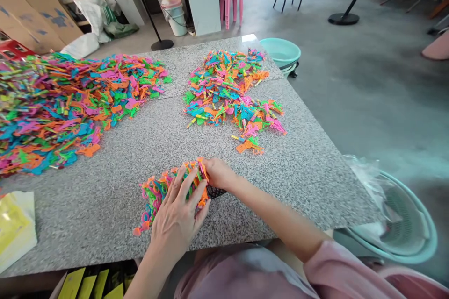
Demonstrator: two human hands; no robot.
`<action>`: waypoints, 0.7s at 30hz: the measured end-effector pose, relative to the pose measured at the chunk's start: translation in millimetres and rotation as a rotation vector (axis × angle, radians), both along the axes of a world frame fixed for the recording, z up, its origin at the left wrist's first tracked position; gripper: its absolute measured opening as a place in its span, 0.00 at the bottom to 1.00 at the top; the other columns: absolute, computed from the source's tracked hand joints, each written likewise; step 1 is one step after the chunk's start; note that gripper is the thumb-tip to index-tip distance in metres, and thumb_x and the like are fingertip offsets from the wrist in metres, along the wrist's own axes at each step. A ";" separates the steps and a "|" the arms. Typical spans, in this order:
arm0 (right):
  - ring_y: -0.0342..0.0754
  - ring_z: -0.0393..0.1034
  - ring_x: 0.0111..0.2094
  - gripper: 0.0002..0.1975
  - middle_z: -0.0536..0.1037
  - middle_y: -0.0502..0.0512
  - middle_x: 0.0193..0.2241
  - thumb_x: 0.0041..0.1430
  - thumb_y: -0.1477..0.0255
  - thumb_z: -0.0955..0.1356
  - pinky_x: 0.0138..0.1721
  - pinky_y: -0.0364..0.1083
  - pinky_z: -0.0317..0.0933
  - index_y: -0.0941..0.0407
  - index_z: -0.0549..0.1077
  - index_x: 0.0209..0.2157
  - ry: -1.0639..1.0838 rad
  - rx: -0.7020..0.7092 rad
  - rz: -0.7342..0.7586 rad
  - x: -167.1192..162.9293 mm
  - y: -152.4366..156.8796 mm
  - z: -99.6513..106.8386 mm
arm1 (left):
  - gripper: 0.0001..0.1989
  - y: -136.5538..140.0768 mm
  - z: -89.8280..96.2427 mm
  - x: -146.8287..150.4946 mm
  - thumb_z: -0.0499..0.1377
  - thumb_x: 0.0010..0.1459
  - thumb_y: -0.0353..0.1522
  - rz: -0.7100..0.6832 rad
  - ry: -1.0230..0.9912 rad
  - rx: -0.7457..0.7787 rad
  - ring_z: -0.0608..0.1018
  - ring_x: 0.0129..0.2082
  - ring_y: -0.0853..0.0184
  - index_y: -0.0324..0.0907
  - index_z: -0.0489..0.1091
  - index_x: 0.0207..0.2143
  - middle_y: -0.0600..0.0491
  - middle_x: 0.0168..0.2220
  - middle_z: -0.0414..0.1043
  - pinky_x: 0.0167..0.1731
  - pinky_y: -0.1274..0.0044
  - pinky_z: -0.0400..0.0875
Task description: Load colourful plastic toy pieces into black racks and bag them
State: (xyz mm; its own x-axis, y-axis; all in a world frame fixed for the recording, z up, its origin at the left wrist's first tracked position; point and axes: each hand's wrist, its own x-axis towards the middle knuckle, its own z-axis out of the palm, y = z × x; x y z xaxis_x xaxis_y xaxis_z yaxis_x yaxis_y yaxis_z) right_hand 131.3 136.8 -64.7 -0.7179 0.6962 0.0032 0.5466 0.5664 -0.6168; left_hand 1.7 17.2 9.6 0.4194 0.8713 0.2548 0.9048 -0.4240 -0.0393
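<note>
A tightly packed row of small plastic toys [154,196] in orange, pink, green and blue lies near the table's front edge. Across its top rests my left hand [178,215], fingers spread and flat against the toys, hiding part of the row. My right hand [219,173] is closed at the row's right end, its fingers curled behind an orange and pink plastic toy [202,170]. Below that hand a black patterned piece [215,191] shows in part; what it is I cannot tell.
A large heap of similar toys [70,103] covers the table's left; a smaller heap [228,88] lies beyond my hands. A yellow-and-white packet [16,229] is at left. Teal basins [280,49] and a basket with clear plastic bags [403,215] stand off the right edge.
</note>
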 end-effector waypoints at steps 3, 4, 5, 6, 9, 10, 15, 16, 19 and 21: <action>0.50 0.75 0.36 0.10 0.80 0.57 0.36 0.62 0.73 0.64 0.37 0.43 0.63 0.58 0.73 0.44 -0.055 -0.002 0.042 -3.1 2.2 12.0 | 0.21 2.7 0.3 -1.9 0.53 0.65 0.31 -0.066 0.037 0.028 0.58 0.67 0.47 0.41 0.64 0.60 0.44 0.65 0.60 0.59 0.52 0.66; 0.49 0.75 0.36 0.10 0.80 0.57 0.36 0.63 0.73 0.64 0.36 0.43 0.63 0.58 0.73 0.44 -0.053 -0.002 0.043 -3.3 1.7 14.3 | 0.22 3.8 0.0 -2.8 0.52 0.65 0.31 -0.087 0.045 0.032 0.59 0.66 0.48 0.42 0.63 0.61 0.45 0.64 0.61 0.58 0.52 0.66; 0.49 0.75 0.37 0.10 0.80 0.57 0.37 0.63 0.74 0.63 0.36 0.42 0.63 0.57 0.73 0.44 -0.048 -0.002 0.033 -3.2 0.5 15.6 | 0.23 4.8 -0.4 -3.7 0.52 0.65 0.31 -0.105 0.051 0.030 0.60 0.66 0.48 0.42 0.62 0.62 0.45 0.64 0.62 0.58 0.53 0.67; 0.49 0.75 0.37 0.11 0.80 0.57 0.38 0.63 0.74 0.63 0.36 0.42 0.63 0.58 0.73 0.45 -0.045 -0.002 0.017 -3.0 -1.0 15.9 | 0.22 5.7 -1.1 -4.4 0.52 0.65 0.31 -0.118 0.055 0.030 0.61 0.66 0.48 0.41 0.63 0.61 0.45 0.63 0.63 0.57 0.53 0.68; 0.50 0.75 0.38 0.11 0.80 0.59 0.38 0.62 0.75 0.65 0.37 0.43 0.64 0.59 0.73 0.45 -0.056 0.012 -0.003 -2.4 -5.3 12.9 | 0.20 7.1 -3.3 -5.1 0.52 0.65 0.32 -0.124 0.067 0.046 0.62 0.65 0.47 0.40 0.66 0.58 0.44 0.61 0.66 0.56 0.53 0.69; 0.51 0.76 0.38 0.11 0.80 0.59 0.38 0.61 0.75 0.65 0.38 0.43 0.64 0.59 0.74 0.44 -0.057 0.021 0.006 -2.3 -6.2 11.4 | 0.20 7.0 -4.1 -4.9 0.52 0.65 0.32 -0.115 0.069 0.049 0.62 0.65 0.47 0.40 0.67 0.58 0.44 0.61 0.66 0.56 0.53 0.69; 0.53 0.76 0.41 0.11 0.81 0.61 0.38 0.61 0.73 0.66 0.39 0.44 0.65 0.59 0.74 0.45 -0.046 0.023 -0.025 -4.2 -6.6 7.9 | 0.18 5.3 -6.7 -3.7 0.53 0.64 0.31 -0.093 0.052 0.059 0.62 0.65 0.47 0.37 0.70 0.54 0.40 0.58 0.68 0.55 0.56 0.71; 0.53 0.76 0.41 0.11 0.81 0.61 0.38 0.61 0.72 0.66 0.39 0.44 0.65 0.59 0.74 0.44 -0.064 0.014 -0.035 -4.6 -6.4 8.2 | 0.18 5.2 -6.7 -3.6 0.53 0.64 0.32 -0.086 0.053 0.056 0.63 0.65 0.47 0.37 0.71 0.54 0.40 0.58 0.68 0.56 0.57 0.71; 0.53 0.77 0.41 0.11 0.81 0.61 0.39 0.61 0.72 0.66 0.40 0.45 0.65 0.58 0.74 0.45 -0.090 0.008 -0.045 -4.7 -7.4 8.2 | 0.18 5.3 -5.8 -3.4 0.54 0.63 0.32 -0.068 0.056 0.038 0.63 0.65 0.47 0.39 0.70 0.55 0.42 0.58 0.68 0.57 0.56 0.70; 0.53 0.77 0.41 0.13 0.81 0.61 0.39 0.62 0.71 0.65 0.40 0.45 0.66 0.58 0.73 0.48 -0.070 0.020 -0.048 -3.6 -9.3 6.8 | 0.19 5.0 -5.1 -3.5 0.53 0.64 0.32 -0.072 0.049 0.026 0.62 0.65 0.48 0.39 0.70 0.56 0.42 0.59 0.67 0.57 0.56 0.69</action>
